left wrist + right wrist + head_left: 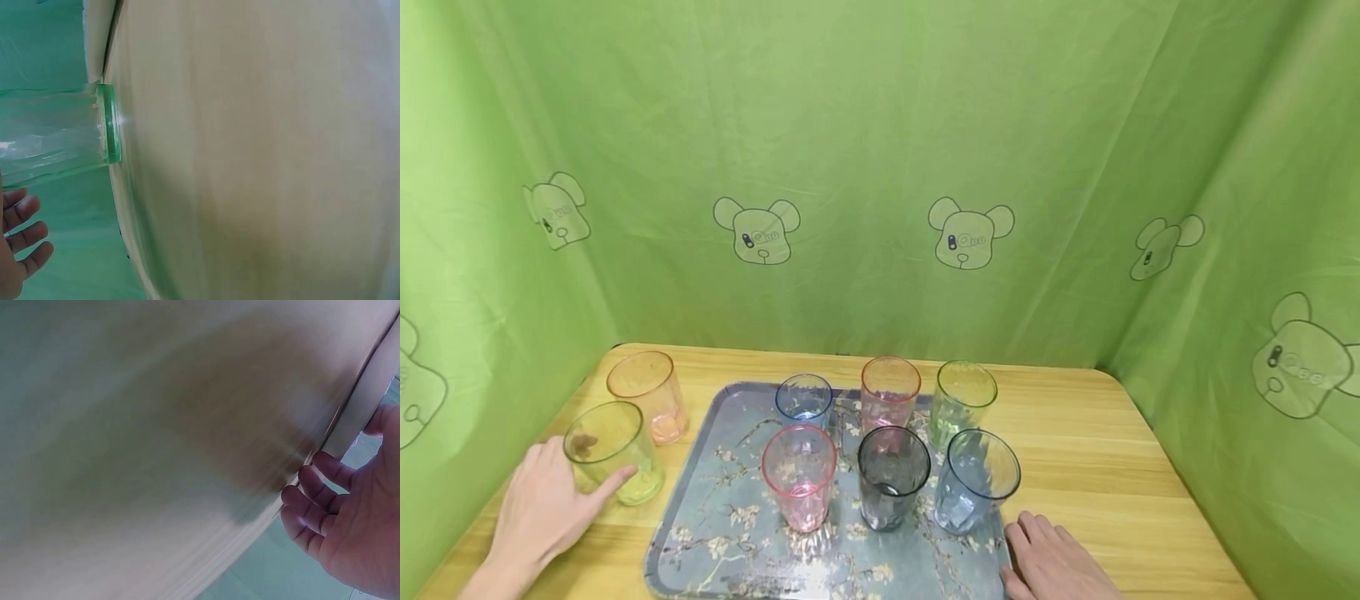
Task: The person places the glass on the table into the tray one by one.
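Observation:
My left hand (542,504) is beside a yellow-green tumbler (638,479) on the left of the table, its thumb stretched across the near side. In the left wrist view, that tumbler (56,134) stands upright on the wood, and the loosely bent fingers (28,237) show a gap from it. An orange tumbler (664,412) is just behind. My right hand (1056,562) rests by the right edge of a floral tray (700,533), holding no tumbler. Its fingers (312,519) are relaxed near the tray's rim (353,425) in the right wrist view.
Upright on the tray stand a blue tumbler (805,408), a red-rimmed one (889,396), a green one (951,417), a pink one (805,500), a dark grey one (887,500) and a grey-blue one (962,500). Green curtains (865,125) surround the wooden table (1097,467).

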The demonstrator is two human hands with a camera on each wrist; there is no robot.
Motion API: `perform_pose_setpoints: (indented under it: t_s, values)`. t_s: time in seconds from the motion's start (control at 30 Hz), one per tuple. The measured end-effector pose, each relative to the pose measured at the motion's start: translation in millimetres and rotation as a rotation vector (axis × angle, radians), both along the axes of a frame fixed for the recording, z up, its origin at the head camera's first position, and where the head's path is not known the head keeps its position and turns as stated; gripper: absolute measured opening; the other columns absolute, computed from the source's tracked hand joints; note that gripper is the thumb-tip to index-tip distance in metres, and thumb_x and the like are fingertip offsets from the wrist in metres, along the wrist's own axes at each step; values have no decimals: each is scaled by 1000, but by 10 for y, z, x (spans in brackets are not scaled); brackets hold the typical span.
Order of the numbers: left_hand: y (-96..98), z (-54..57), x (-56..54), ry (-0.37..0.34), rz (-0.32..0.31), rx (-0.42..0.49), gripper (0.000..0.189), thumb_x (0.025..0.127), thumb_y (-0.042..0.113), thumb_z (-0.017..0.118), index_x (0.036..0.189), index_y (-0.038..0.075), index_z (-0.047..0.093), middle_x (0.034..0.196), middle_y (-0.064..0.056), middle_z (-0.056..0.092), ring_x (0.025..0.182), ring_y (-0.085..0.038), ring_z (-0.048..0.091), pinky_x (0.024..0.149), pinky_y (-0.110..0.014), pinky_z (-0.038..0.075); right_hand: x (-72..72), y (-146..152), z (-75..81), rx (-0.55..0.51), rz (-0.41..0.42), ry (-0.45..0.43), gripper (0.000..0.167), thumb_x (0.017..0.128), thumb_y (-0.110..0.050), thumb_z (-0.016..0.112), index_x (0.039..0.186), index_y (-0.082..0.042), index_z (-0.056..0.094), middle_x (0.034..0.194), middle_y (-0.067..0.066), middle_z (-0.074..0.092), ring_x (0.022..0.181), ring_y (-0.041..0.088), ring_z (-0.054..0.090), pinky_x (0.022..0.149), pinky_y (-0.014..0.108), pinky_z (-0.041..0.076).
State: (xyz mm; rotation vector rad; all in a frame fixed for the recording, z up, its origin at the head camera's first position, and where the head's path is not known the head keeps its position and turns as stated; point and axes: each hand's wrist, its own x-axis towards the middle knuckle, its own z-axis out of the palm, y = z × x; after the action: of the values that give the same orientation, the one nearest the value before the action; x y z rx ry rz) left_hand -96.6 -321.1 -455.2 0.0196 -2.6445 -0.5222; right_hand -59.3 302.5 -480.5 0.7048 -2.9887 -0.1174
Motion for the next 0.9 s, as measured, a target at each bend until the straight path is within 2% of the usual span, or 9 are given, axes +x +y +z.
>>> perform_pose_setpoints:
  t_s: [0.2, 0.4, 0.53, 0.67, 0.77, 0.9]
  values:
    - [32, -13, -4, 21, -20, -11, 72, 89, 52, 77, 120, -11, 61, 106, -31, 66, 96, -44, 58, 82, -59, 45, -5, 0, 2, 11, 6, 32, 31, 90, -43, 74, 94, -19, 55, 87, -9, 38, 78, 9, 35, 65, 27, 30]
    - [62, -16, -20, 32, -41, -30, 72, 92, 51, 75, 119, -14, 59, 106, -31, 64, 94, -43, 59, 79, -59, 48, 4, -2, 8, 8, 3, 10, 31, 91, -44, 73, 95, -18, 56, 87, -8, 38, 78, 10, 36, 65, 27, 30]
    - [69, 0, -36, 47, -40, -66, 75, 90, 54, 74, 116, -14, 58, 97, -28, 63, 86, -40, 58, 71, -53, 47, 2, -6, 10, 2, -3, 0, 30, 91, -43, 73, 95, -18, 56, 87, -9, 38, 78, 9, 35, 65, 27, 29]
    - [92, 14, -37, 39, -33, -88, 80, 89, 60, 74, 112, -15, 55, 86, -23, 57, 76, -32, 53, 61, -40, 41, 7, -4, 8, 2, 0, 2, 30, 91, -43, 73, 94, -19, 56, 87, -9, 38, 77, 10, 35, 65, 27, 29]
    - [122, 21, -39, 46, -41, -100, 81, 89, 61, 73, 109, -15, 53, 81, -19, 54, 71, -27, 48, 60, -32, 36, 8, 3, 0, 2, 10, 23, 30, 90, -43, 73, 94, -19, 56, 87, -8, 38, 78, 10, 35, 65, 26, 29]
    - [151, 44, -48, 81, -61, -121, 84, 88, 63, 73, 108, -15, 53, 80, -18, 53, 70, -25, 46, 60, -30, 34, 2, 11, -10, -3, 21, 42, 30, 90, -43, 74, 94, -19, 55, 87, -9, 38, 77, 9, 35, 65, 26, 29]
